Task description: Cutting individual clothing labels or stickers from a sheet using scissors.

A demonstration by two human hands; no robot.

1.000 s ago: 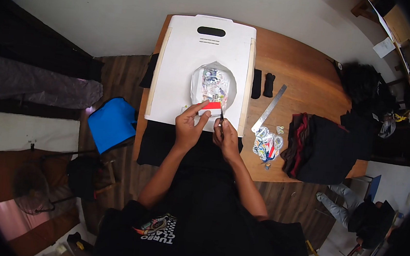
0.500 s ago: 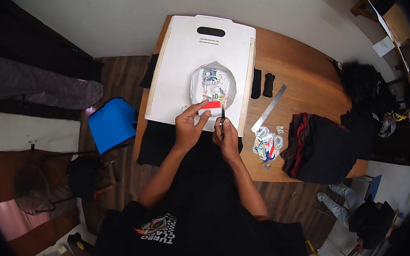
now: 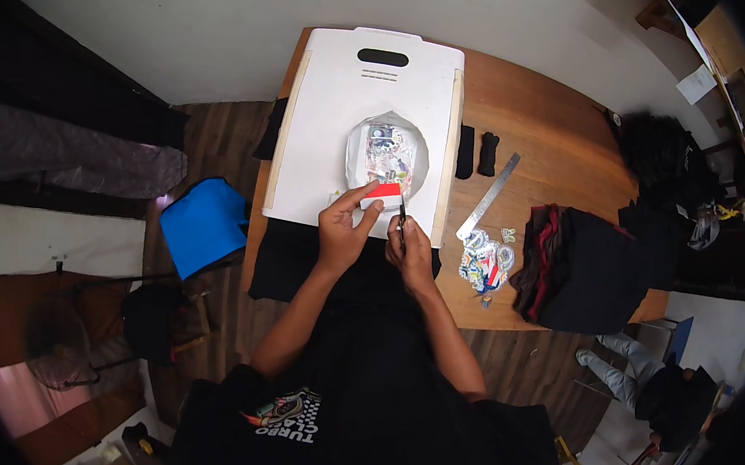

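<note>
My left hand (image 3: 344, 227) holds a small red and white sticker (image 3: 382, 193) at the near edge of a white cutting board (image 3: 330, 114). My right hand (image 3: 410, 249) is closed around a thin dark blade tool (image 3: 402, 210) whose tip points up at the sticker's right edge. Just beyond the sticker, a round white paper (image 3: 387, 151) covered with stuck-on pictures lies on the board. Both hands sit close together over the board's near edge.
A metal ruler (image 3: 488, 196) lies diagonally right of the board on the wooden table (image 3: 549, 142). A pile of loose stickers (image 3: 485, 257) sits near the right hand. Two small black items (image 3: 477, 151), a dark folded cloth (image 3: 578, 264) and a blue stool (image 3: 205, 222) are also around.
The hands stay almost where they were; the blade tool has shifted slightly against the sticker's edge.
</note>
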